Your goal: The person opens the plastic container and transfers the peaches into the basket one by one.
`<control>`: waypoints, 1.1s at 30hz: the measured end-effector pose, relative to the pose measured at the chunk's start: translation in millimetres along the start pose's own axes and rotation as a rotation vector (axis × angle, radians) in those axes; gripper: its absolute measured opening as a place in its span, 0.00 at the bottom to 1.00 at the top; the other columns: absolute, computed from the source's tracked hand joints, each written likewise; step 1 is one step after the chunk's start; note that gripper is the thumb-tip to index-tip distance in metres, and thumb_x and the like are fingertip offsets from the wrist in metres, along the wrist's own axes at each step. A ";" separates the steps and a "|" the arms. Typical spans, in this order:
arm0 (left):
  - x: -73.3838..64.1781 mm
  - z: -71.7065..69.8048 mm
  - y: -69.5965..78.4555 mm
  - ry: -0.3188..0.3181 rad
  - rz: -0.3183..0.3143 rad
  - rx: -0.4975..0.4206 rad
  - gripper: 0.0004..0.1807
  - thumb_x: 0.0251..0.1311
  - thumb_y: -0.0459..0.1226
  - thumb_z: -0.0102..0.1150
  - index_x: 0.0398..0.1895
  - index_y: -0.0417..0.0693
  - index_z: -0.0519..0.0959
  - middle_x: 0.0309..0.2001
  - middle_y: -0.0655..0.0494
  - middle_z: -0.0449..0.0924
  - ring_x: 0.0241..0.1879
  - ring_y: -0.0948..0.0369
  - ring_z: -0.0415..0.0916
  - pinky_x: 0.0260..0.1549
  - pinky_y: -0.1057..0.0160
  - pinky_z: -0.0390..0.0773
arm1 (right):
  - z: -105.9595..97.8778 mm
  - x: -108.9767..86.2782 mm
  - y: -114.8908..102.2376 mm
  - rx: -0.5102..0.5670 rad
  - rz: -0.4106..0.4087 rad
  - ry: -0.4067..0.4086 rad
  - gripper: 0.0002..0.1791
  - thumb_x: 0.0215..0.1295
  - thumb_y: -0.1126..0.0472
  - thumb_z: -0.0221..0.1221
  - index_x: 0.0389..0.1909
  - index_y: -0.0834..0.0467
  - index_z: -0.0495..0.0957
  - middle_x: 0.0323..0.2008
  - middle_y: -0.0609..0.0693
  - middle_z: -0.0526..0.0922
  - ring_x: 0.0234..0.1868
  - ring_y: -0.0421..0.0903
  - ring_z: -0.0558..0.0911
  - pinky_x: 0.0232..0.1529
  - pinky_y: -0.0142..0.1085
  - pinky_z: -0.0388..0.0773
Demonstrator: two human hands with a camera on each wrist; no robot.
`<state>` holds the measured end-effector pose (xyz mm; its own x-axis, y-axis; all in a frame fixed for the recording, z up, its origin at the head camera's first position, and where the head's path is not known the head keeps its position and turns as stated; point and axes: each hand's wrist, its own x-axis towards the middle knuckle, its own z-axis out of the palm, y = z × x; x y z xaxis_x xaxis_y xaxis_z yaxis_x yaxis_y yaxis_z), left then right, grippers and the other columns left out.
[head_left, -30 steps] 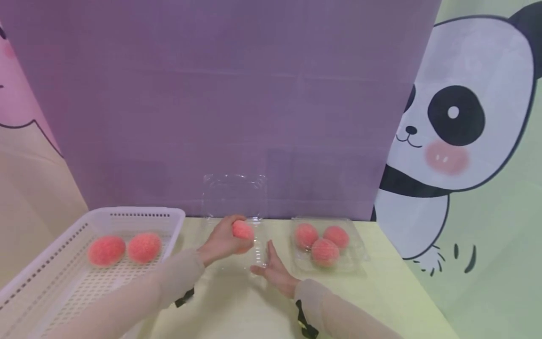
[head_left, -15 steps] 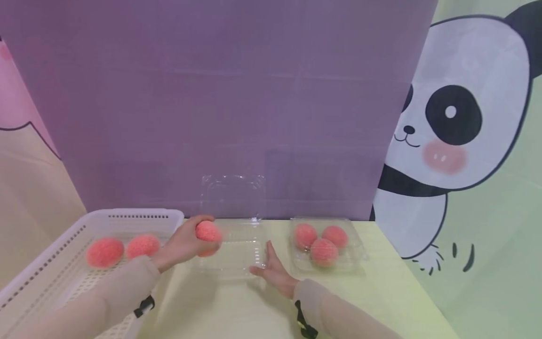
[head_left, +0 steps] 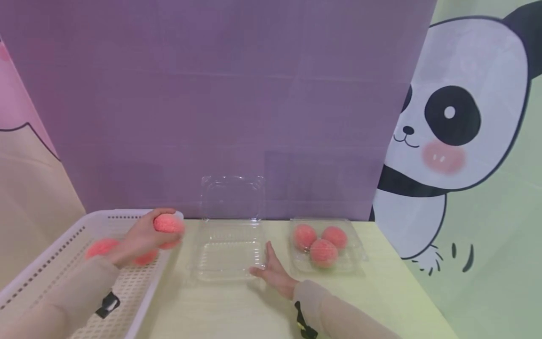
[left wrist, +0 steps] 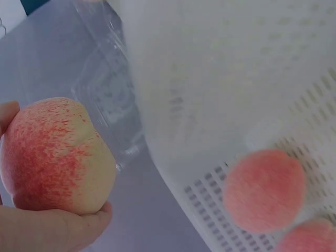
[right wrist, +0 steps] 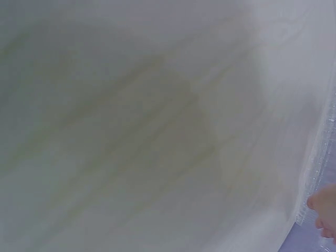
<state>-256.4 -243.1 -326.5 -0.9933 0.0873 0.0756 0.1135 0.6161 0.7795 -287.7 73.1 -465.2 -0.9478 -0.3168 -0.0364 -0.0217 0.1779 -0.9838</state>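
In my left hand [head_left: 141, 238] is a peach [left wrist: 58, 157], red blushed with a pale yellow side, gripped between thumb and fingers. The hand is over the right side of a white perforated basket [head_left: 147, 299]. Two more peaches lie inside; in the left wrist view one peach [left wrist: 264, 191] shows whole and another peach [left wrist: 310, 239] is cut off by the frame. A clear plastic clamshell box [head_left: 230, 256] stands with its lid raised and no fruit in it. My right hand [head_left: 277, 275] rests at its right edge, fingers extended and thumb by the front corner.
To the right stands a second clear clamshell box [head_left: 353, 263] with three peaches [head_left: 324, 253] in it. Both boxes are on a pale yellow table [head_left: 220, 310]. A purple backdrop [head_left: 233, 94] rises at the table's far edge, and a panda-printed cloth [head_left: 461, 117] hangs at the right.
My left hand has carried the peach leftward, from over the open clamshell box to the basket's right side. The right hand has stayed at the box.
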 end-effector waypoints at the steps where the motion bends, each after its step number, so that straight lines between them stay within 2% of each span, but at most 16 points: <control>1: -1.7 -3.5 -2.9 0.003 -0.010 0.013 0.43 0.49 0.49 0.65 0.65 0.42 0.57 0.54 0.37 0.70 0.40 0.54 0.76 0.35 0.63 0.77 | 0.1 -0.4 -0.3 0.000 0.000 -0.002 0.57 0.55 0.60 0.62 0.70 0.58 0.26 0.71 0.62 0.31 0.70 0.61 0.36 0.68 0.57 0.37; 5: -8.4 -16.3 -14.3 0.016 -0.011 0.017 0.43 0.52 0.49 0.62 0.65 0.39 0.55 0.58 0.36 0.65 0.47 0.50 0.72 0.39 0.60 0.75 | -0.1 -0.8 0.4 0.001 0.001 -0.011 0.57 0.54 0.59 0.62 0.70 0.58 0.26 0.71 0.63 0.31 0.70 0.62 0.36 0.68 0.57 0.37; 8: -10.7 -24.4 -24.6 0.028 0.000 -0.016 0.42 0.52 0.46 0.63 0.65 0.37 0.54 0.58 0.36 0.65 0.47 0.53 0.70 0.39 0.61 0.76 | -0.7 -1.2 0.2 0.008 0.001 -0.015 0.57 0.54 0.59 0.62 0.70 0.58 0.26 0.71 0.62 0.30 0.70 0.61 0.36 0.68 0.57 0.37; 12: -12.3 -36.1 -40.2 0.039 -0.004 0.033 0.42 0.52 0.46 0.63 0.64 0.34 0.55 0.54 0.35 0.69 0.42 0.60 0.72 0.35 0.67 0.76 | -1.1 -3.2 -2.3 0.000 -0.008 -0.010 0.57 0.54 0.60 0.62 0.70 0.59 0.27 0.71 0.62 0.31 0.70 0.61 0.36 0.68 0.57 0.37; 16: -17.2 -46.8 -55.2 0.033 -0.034 0.112 0.42 0.53 0.49 0.61 0.64 0.34 0.56 0.55 0.32 0.68 0.43 0.55 0.72 0.34 0.65 0.75 | -1.2 -6.4 -5.3 -0.002 -0.009 -0.008 0.57 0.54 0.61 0.62 0.70 0.59 0.27 0.71 0.63 0.31 0.70 0.62 0.36 0.68 0.57 0.37; 19: -20.9 -53.4 -65.9 0.034 -0.052 0.122 0.42 0.54 0.48 0.61 0.63 0.32 0.56 0.57 0.28 0.64 0.43 0.53 0.71 0.33 0.65 0.75 | -1.5 -8.4 -6.6 0.005 -0.009 -0.014 0.57 0.54 0.61 0.62 0.70 0.60 0.26 0.70 0.63 0.30 0.70 0.62 0.36 0.67 0.57 0.37; 21: -23.7 -57.9 -72.1 0.036 -0.072 0.101 0.42 0.54 0.47 0.61 0.64 0.31 0.55 0.56 0.27 0.63 0.39 0.55 0.73 0.30 0.64 0.76 | -1.6 -9.3 -7.5 0.007 -0.012 -0.019 0.57 0.55 0.61 0.62 0.70 0.60 0.26 0.70 0.63 0.30 0.70 0.62 0.36 0.67 0.57 0.37; 24: -27.6 -64.8 -79.5 0.044 -0.080 0.117 0.42 0.55 0.47 0.60 0.63 0.28 0.54 0.57 0.25 0.62 0.36 0.61 0.72 0.29 0.65 0.76 | -1.6 -10.0 -8.8 -0.001 -0.016 -0.020 0.57 0.55 0.60 0.62 0.70 0.60 0.26 0.70 0.63 0.31 0.70 0.62 0.36 0.67 0.57 0.37; 27: -31.6 -69.7 -84.7 0.050 -0.087 0.148 0.42 0.56 0.47 0.59 0.63 0.26 0.54 0.57 0.24 0.61 0.40 0.55 0.74 0.32 0.67 0.76 | -1.2 -10.3 -10.1 -0.007 -0.017 -0.012 0.57 0.54 0.60 0.62 0.70 0.60 0.27 0.70 0.63 0.32 0.70 0.62 0.37 0.67 0.57 0.38; 30: -35.7 -74.6 -89.2 0.043 -0.101 0.179 0.41 0.57 0.47 0.58 0.61 0.24 0.55 0.57 0.22 0.59 0.48 0.42 0.70 0.34 0.66 0.74 | -0.7 -10.3 -10.7 -0.014 -0.017 -0.006 0.57 0.54 0.60 0.62 0.70 0.60 0.27 0.70 0.64 0.33 0.70 0.62 0.38 0.67 0.57 0.39; 33: -40.2 -78.4 -92.6 0.024 -0.134 0.200 0.42 0.57 0.49 0.56 0.61 0.23 0.54 0.56 0.21 0.59 0.50 0.38 0.67 0.33 0.65 0.73 | -0.4 -10.4 -10.6 -0.018 -0.016 -0.007 0.57 0.54 0.60 0.62 0.70 0.60 0.28 0.70 0.64 0.33 0.70 0.63 0.38 0.67 0.58 0.39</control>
<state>-228.6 -365.0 -352.9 -0.9997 -0.0234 -0.0036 -0.0203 0.7638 0.6451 -277.8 74.9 -454.3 -0.9450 -0.3262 -0.0218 -0.0428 0.1895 -0.9809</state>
